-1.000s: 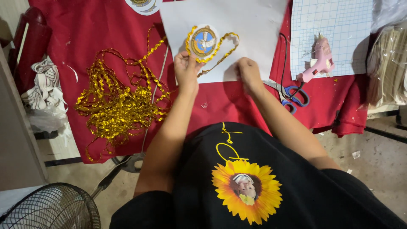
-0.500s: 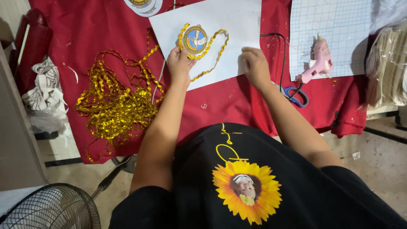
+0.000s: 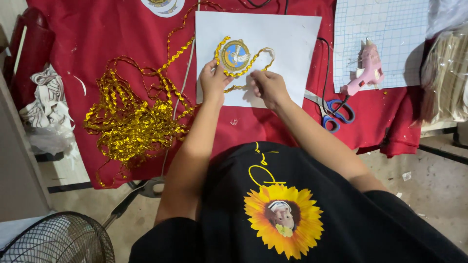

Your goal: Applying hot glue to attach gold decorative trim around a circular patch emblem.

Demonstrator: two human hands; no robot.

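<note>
Nearest the camera a black shirt (image 3: 292, 214) with a sunflower print is seen, with a wire fan (image 3: 56, 241) on the floor at lower left. Both forearms are stretched forward over the worktop (image 3: 122, 29), which is covered by a red cloth. The left hand (image 3: 213, 82) is set at the left edge of a round badge (image 3: 235, 55), its fingers (image 3: 218, 65) pinched on the gold trim (image 3: 251, 62) that is looped around the badge. The right hand (image 3: 267, 86) is curled just below and to the right of the badge, fingers (image 3: 256, 78) closed on a strand of the same trim; how tightly it is gripped cannot be told. Badge and trim are laid on a white sheet (image 3: 287, 34) at the middle of the worktop. A loose heap of gold trim (image 3: 129, 122) is spread on the cloth to the left of the sheet. Blue-handled scissors (image 3: 334, 109) are laid just right of the right forearm, and a pink glue gun (image 3: 365, 70) is rested on a gridded mat (image 3: 390, 24) beyond them. Crumpled white cloth (image 3: 44, 104) is seen at the far left edge, and clear-wrapped bundles (image 3: 446, 78) at the far right.
</note>
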